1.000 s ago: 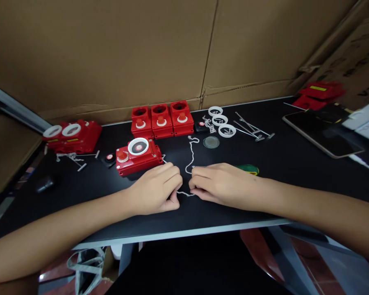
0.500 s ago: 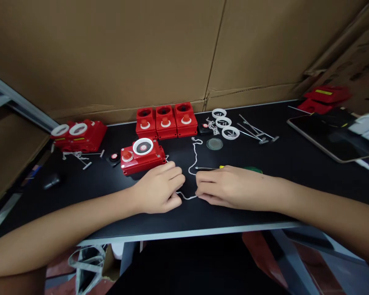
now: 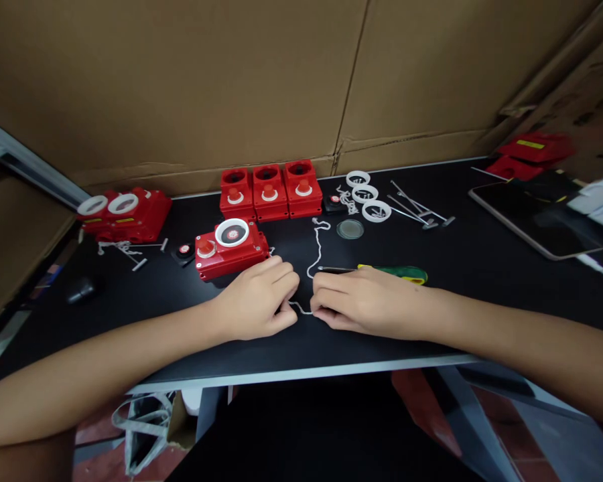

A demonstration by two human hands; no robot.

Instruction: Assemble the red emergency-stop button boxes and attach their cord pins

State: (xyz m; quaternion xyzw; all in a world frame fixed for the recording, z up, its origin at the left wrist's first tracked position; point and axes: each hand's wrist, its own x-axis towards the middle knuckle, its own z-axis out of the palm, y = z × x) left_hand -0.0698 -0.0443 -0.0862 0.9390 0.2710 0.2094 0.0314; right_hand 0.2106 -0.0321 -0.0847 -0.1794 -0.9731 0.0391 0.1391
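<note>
A thin white cord (image 3: 317, 253) runs from the black tabletop's middle down to my fingers, and a short slack length bridges the gap between both hands. My left hand (image 3: 262, 298) is closed on the cord, just in front of a red box (image 3: 231, 251) with an orange button and a white ring. A bit of cord shows at that box's right side. My right hand (image 3: 359, 301) pinches the cord too; its fingertips are partly hidden. Behind the right wrist lies a screwdriver (image 3: 407, 273) with a green and yellow handle. A clear round disc (image 3: 350, 229) lies farther back.
Three red boxes (image 3: 269, 193) stand against the cardboard wall. White rings (image 3: 365, 194) holding small parts and metal rods (image 3: 415, 209) lie right of them. More red boxes (image 3: 130, 217) and a black mouse (image 3: 80, 290) are at left, a phone (image 3: 532, 221) at right.
My right hand has shifted slightly left, toward my left hand, and more of the screwdriver handle shows. The view has moved a little. Both hands keep hold of the cord.
</note>
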